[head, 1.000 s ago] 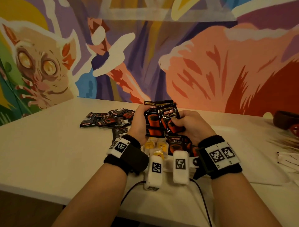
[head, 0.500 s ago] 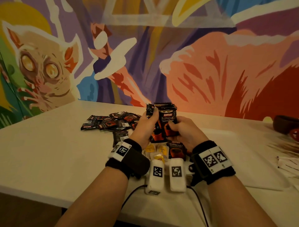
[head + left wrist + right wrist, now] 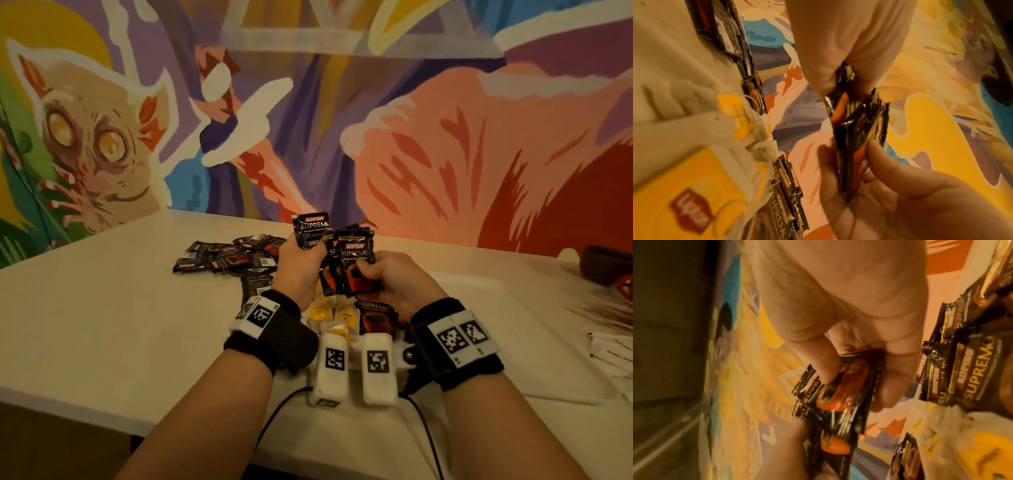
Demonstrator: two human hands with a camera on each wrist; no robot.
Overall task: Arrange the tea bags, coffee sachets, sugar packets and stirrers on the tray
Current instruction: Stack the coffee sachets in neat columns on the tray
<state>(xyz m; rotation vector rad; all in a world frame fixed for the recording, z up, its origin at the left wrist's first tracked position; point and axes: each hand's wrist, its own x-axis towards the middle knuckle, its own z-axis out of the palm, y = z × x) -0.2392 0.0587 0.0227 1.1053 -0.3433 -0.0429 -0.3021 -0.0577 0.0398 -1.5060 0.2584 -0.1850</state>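
Both hands hold black Kopiko coffee sachets upright above the table. My left hand (image 3: 303, 251) grips one coffee sachet (image 3: 311, 230), raised a little above and left of the rest. My right hand (image 3: 371, 270) pinches a bundle of coffee sachets (image 3: 352, 270) between thumb and fingers; the bundle (image 3: 838, 395) also shows in the right wrist view, and edge-on as sachets (image 3: 857, 128) in the left wrist view. Below the hands lie tea bags (image 3: 329, 313) with yellow tags and another sachet (image 3: 375, 315) on the white tray (image 3: 479, 291).
A loose pile of sachets (image 3: 233, 257) lies on the white table to the left. At the far right edge lie white packets (image 3: 613, 353), with thin sticks (image 3: 606, 311) behind them and a dark round object (image 3: 606, 263) further back. A painted wall stands behind the table.
The hands have risen slightly. My left hand has drawn one sachet up and to the left, apart from the bundle that the right hand keeps.
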